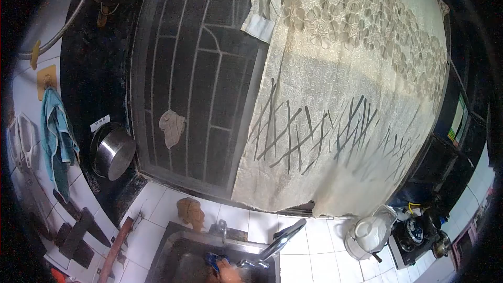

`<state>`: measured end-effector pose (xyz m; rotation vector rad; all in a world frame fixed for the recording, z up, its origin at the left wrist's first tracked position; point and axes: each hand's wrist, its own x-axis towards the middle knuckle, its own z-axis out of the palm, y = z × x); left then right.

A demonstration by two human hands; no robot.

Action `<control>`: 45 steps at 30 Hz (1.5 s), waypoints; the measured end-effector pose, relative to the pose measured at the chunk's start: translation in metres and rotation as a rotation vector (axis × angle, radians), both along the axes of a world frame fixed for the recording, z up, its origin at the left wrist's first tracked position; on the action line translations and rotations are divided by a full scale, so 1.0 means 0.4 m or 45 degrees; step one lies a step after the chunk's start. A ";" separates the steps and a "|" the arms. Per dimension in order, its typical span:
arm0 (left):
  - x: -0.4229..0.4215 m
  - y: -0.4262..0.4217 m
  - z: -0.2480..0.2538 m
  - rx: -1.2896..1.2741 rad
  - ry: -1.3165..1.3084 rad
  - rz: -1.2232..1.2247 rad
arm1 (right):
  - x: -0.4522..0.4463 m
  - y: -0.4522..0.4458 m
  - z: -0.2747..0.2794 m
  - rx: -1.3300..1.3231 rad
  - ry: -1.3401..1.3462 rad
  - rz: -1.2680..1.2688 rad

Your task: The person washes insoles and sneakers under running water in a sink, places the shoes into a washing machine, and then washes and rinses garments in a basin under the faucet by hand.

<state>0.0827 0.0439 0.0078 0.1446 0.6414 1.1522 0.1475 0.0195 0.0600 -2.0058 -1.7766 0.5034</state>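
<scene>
At the bottom of the view, my right hand (229, 272) reaches into the dark sink (181, 251). Its fingers are closed on a small blue cloth or scrubbing pad (212, 260); which of the two I cannot tell. A dim patch beside it at the lower frame edge may be part of my left hand, but its fingers do not show. Just right of the right hand, a chrome faucet (280, 242) angles over the basin. A small tap (223, 229) stands at the sink's back rim.
White tiles (314, 246) surround the sink. Right of it stand a clear lidded container (369, 234) and a stove (408, 238). A patterned curtain (346, 126) covers part of the window. Left are a metal pot (116, 152), a teal towel (58, 139) and hanging knives (78, 236).
</scene>
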 end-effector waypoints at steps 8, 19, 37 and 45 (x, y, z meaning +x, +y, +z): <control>0.009 -0.029 -0.012 0.003 -0.025 -0.018 | 0.121 0.071 -0.079 -0.049 0.422 -0.091; 0.051 -0.044 -0.102 -0.026 -0.049 -0.021 | 0.235 -0.108 -0.021 0.166 0.668 0.512; 0.035 -0.169 0.110 -0.399 1.468 0.360 | 0.755 0.185 0.122 0.254 -0.237 -0.086; -0.003 -0.220 0.147 0.016 1.585 0.404 | 0.384 -0.118 0.029 0.014 0.838 -0.027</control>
